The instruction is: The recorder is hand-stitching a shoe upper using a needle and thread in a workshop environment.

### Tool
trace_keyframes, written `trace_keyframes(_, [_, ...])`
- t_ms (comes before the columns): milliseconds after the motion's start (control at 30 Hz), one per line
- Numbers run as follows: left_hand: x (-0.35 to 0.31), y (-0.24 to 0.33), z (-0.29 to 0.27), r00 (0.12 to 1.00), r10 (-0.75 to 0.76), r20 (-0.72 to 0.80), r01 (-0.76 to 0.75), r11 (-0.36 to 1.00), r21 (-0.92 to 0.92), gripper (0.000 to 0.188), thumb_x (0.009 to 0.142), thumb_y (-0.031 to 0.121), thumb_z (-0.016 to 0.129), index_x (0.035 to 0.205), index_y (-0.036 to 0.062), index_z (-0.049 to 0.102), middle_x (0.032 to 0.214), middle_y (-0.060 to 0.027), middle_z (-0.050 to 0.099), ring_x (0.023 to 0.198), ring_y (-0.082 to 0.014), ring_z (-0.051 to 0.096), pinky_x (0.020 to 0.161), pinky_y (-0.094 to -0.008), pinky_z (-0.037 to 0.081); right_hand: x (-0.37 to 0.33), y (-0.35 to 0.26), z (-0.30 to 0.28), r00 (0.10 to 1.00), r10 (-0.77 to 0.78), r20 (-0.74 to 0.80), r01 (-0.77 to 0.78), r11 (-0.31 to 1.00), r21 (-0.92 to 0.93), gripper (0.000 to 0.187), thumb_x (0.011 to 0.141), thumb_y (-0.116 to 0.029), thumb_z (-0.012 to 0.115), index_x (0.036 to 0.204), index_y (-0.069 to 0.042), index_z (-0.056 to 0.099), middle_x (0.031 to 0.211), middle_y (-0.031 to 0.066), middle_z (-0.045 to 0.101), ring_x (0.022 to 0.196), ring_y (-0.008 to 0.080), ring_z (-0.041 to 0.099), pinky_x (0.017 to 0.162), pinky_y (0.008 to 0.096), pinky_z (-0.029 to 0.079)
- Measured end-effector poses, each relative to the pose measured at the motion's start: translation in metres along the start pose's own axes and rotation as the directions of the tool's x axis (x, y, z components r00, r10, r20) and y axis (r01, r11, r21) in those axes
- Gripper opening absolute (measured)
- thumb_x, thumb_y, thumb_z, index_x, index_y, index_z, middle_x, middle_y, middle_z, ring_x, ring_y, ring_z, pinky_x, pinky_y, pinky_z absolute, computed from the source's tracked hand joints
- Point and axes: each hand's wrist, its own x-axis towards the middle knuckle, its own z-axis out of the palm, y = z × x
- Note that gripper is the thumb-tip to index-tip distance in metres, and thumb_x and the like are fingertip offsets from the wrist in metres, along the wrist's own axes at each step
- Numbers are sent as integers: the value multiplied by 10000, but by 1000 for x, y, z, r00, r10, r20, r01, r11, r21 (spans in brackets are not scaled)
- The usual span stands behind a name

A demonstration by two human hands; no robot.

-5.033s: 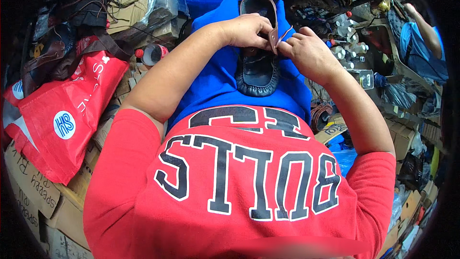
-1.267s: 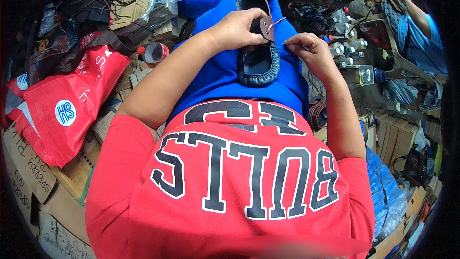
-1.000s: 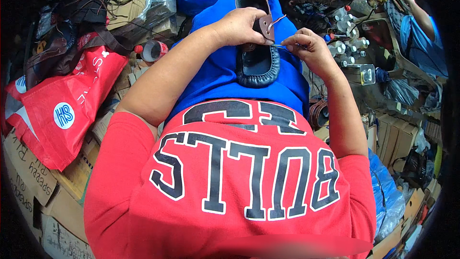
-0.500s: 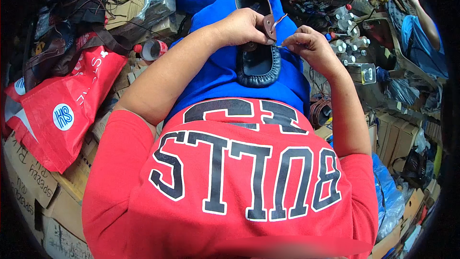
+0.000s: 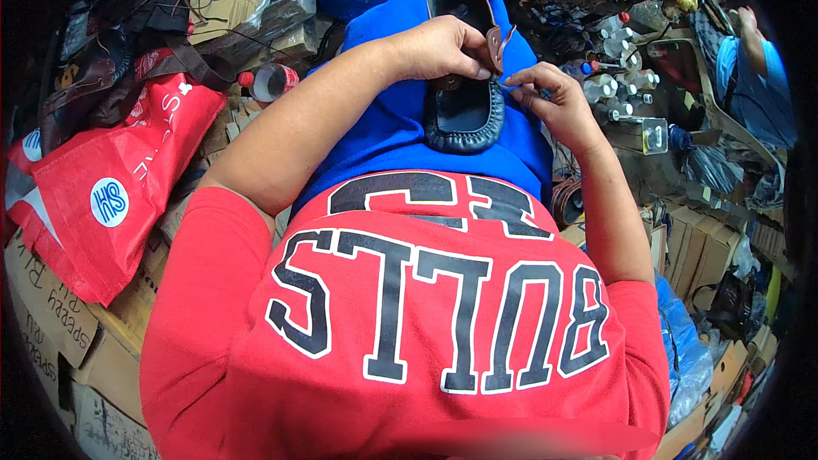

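Left hand (image 5: 439, 51), thumb and fingers clasped on the right rim of the black moccasin-type shoe (image 5: 464, 135), against an upright brown leather flap (image 5: 495, 47). Right hand (image 5: 555, 104), fingers bent, tips just beside the same rim; impossible to tell whether pinching anything slender. Lies between the hands on the blue-clad lap (image 5: 362, 153), toe nearest the body, open heel away. Judged light, with a soft, pliant upper gathered around the toe and a fairly smooth surface, liable to slide under loose fingers; hardly fragile, though apt to fold or twist under pressure. Best taken by the side wall below the flap, or steadied at the puckered toe, rather than by the flap alone, likely to bend.
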Motion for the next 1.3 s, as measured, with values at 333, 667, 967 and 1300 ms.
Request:
trace_keyframes(333, [-6,6,-9,971,78,227,-127,968,214,248,807,107,605,1039,53,677,993,-76,599,1016,-200,518,934,-306,378,-5,-13,3,999,-52,-1,51,994,-101,207,783,-35,670,960,-137,702,811,60,587,749,184,599,675,292,481])
trace_keyframes(667, [-3,10,-9,970,30,240,-122,918,378,235,798,115,597,1010,59,683,968,-84,593,989,-215,525,912,-309,393,-3,-49,1,977,-184,111,214,788,-577,223,757,-38,594,918,-156,695,804,94,578,791,258,590,733,380,455])
trace_keyframes(967, [8,10,-8,991,-5,130,-76,787,612,268,665,24,673,931,58,682,902,-118,614,892,-266,605,815,-334,474,24,-76,7,894,-189,405,443,502,-743,144,749,-63,530,831,-84,646,901,112,557,920,283,540,881,377,400])
trace_keyframes(1300, [15,7,-18,984,113,137,-167,850,499,228,676,52,722,902,64,694,928,-87,670,889,-224,633,816,-315,481,17,-62,-13,934,-290,207,338,536,-773,77,766,-119,565,792,-132,637,829,45,598,849,235,597,852,382,390])
